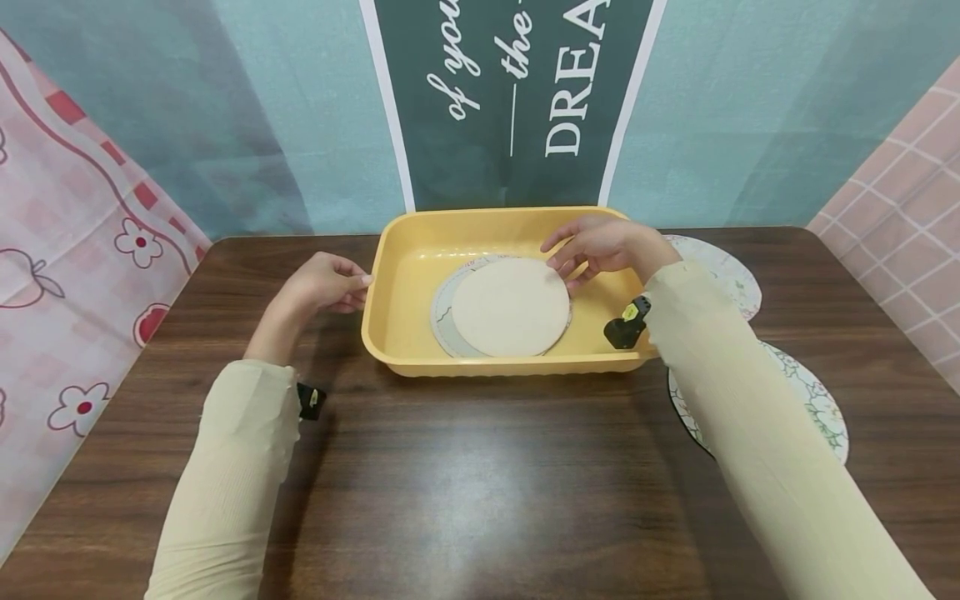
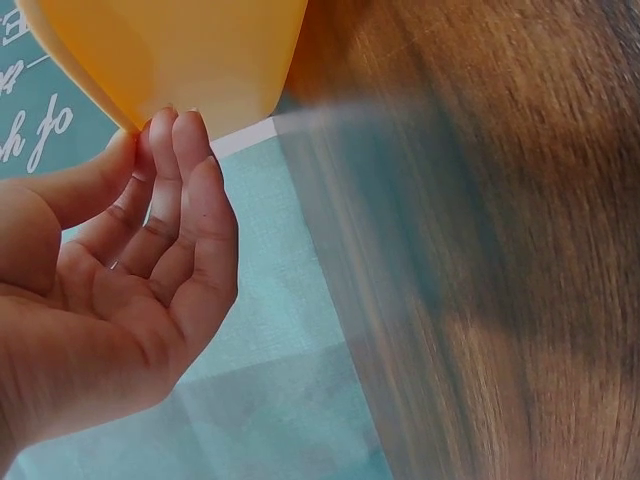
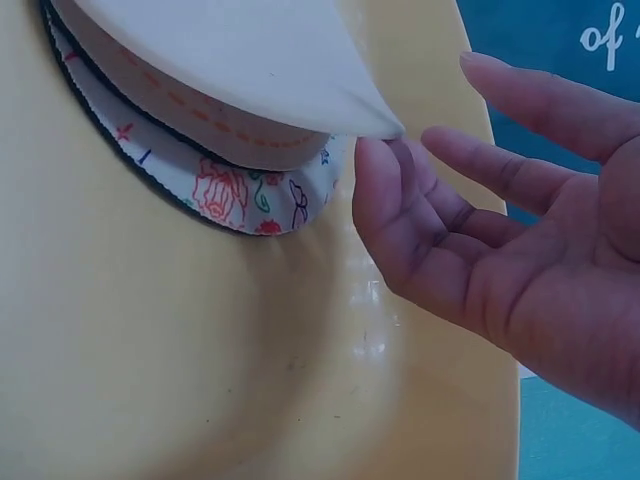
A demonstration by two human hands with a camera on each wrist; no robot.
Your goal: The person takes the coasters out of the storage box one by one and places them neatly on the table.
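Note:
A yellow plastic tray [image 1: 405, 333] stands on the dark wooden table. Inside it lies a stack of round mats, a plain cream one [image 1: 510, 306] on top of a patterned one [image 1: 444, 321]. My right hand [image 1: 592, 246] hovers over the tray's far right part, fingers loosely spread, fingertips [image 3: 375, 165] just touching the cream mat's edge [image 3: 330, 110]. The floral mat [image 3: 250, 195] peeks out beneath. My left hand [image 1: 326, 282] is at the tray's left rim, fingertips [image 2: 175, 130] against the tray's outer wall [image 2: 200, 60], holding nothing.
Two more round patterned mats lie on the table to the right of the tray, one [image 1: 723, 267] near its far corner and one [image 1: 813, 404] under my right forearm. Fabric backdrops and a dark banner [image 1: 517, 92] close off the table's far and side edges.

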